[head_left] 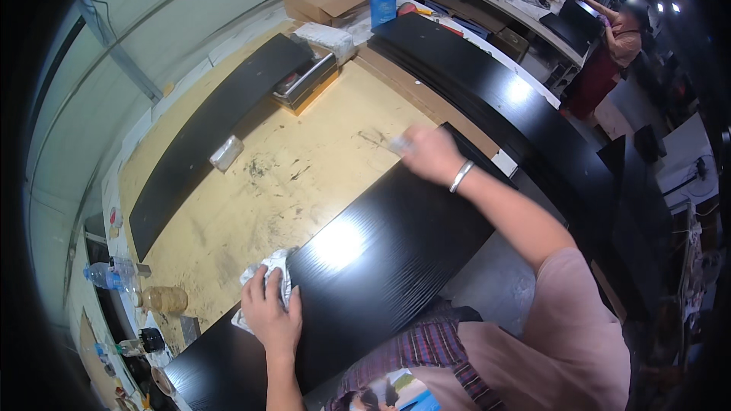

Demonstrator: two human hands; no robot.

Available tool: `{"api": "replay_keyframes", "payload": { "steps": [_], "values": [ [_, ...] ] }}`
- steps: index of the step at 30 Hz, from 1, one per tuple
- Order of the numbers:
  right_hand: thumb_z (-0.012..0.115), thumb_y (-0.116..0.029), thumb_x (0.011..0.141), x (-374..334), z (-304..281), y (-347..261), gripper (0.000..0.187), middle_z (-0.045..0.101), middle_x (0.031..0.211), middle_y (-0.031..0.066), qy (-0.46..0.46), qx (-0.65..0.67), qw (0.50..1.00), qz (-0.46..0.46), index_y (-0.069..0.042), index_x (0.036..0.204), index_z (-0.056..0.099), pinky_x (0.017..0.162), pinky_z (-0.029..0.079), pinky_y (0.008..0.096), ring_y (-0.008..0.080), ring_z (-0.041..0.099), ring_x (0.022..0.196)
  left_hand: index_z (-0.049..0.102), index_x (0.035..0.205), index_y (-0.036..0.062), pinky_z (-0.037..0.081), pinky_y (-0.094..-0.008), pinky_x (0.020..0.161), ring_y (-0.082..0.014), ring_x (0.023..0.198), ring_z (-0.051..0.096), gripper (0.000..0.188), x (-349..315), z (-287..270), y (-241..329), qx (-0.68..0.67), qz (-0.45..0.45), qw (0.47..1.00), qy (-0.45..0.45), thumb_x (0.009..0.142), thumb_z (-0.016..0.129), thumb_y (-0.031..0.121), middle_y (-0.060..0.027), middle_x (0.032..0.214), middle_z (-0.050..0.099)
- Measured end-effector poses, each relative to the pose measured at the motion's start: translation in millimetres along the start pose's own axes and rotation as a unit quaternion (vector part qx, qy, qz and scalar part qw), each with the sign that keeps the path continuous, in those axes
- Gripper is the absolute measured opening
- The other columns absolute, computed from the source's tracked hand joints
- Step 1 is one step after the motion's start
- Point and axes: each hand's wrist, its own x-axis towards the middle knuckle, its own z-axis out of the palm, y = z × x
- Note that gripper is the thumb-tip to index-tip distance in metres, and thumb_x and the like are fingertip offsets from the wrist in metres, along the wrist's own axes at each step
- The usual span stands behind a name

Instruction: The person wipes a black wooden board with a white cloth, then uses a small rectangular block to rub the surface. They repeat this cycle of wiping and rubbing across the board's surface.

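Note:
A long black board with a glossy wood-grain face lies slantwise across the near side of the bench. Toward its left part, my left hand presses a crumpled white cloth onto it, the fingers curled over the cloth at the far edge. Over the board's far right part, my right hand is closed around a small pale thing. Motion smears that thing, so its kind does not show. A bracelet sits on my right wrist.
On the stained yellowish bench top lie another black board, a small wrapped block and a box. Stacked black boards stand to the right. Bottles line the left edge. Beyond, a person works at another bench.

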Motion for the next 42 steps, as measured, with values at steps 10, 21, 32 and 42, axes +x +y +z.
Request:
{"api": "replay_keyframes", "payload": {
  "steps": [10,21,32,42],
  "values": [
    [0.074,-0.023,0.087,18.4,-42.0,93.6,0.023,0.065,0.097,0.0135,0.007,0.051,0.999,-0.008,-0.003,0.099,0.074,0.083,0.054,0.0469,0.0356,0.067,0.094,0.064,0.124,0.0018,0.044,-0.0540,0.102,-0.0456,0.119,0.053,0.045,6.6,9.4,9.9,0.079,0.003,0.997,-0.027,0.080,0.070,0.011,-0.0212,0.136,0.058],
    [0.074,-0.018,0.079,20.1,-31.9,150.7,0.026,0.069,0.097,0.0125,0.012,0.252,0.968,-0.010,-0.004,0.100,0.077,0.084,0.054,0.0374,0.0283,0.068,0.092,0.062,0.127,0.0012,0.043,-0.0544,0.104,-0.0459,0.120,0.052,0.047,26.5,25.1,25.3,0.084,0.026,0.995,-0.042,0.082,0.067,0.011,-0.0216,0.138,0.057],
    [0.070,-0.008,0.076,18.8,-45.2,164.6,0.027,0.068,0.098,0.0092,-0.027,0.280,0.960,-0.016,0.002,0.100,0.075,0.086,0.052,0.0341,0.0218,0.067,0.093,0.061,0.127,0.0002,0.042,-0.0541,0.105,-0.0461,0.121,0.052,0.045,28.2,23.9,23.5,0.071,0.029,0.996,-0.043,0.084,0.067,0.013,-0.0225,0.137,0.058],
    [0.072,-0.013,0.075,-86.1,-100.6,194.6,0.023,0.067,0.091,0.0075,-0.049,0.269,0.962,-0.005,-0.001,0.095,0.074,0.079,0.052,0.0318,0.0197,0.065,0.085,0.061,0.128,-0.0004,0.042,-0.0538,0.108,-0.0461,0.123,0.052,0.044,23.9,23.4,24.7,0.065,0.019,0.997,-0.041,0.087,0.065,0.012,-0.0220,0.138,0.058]
  ]
}}
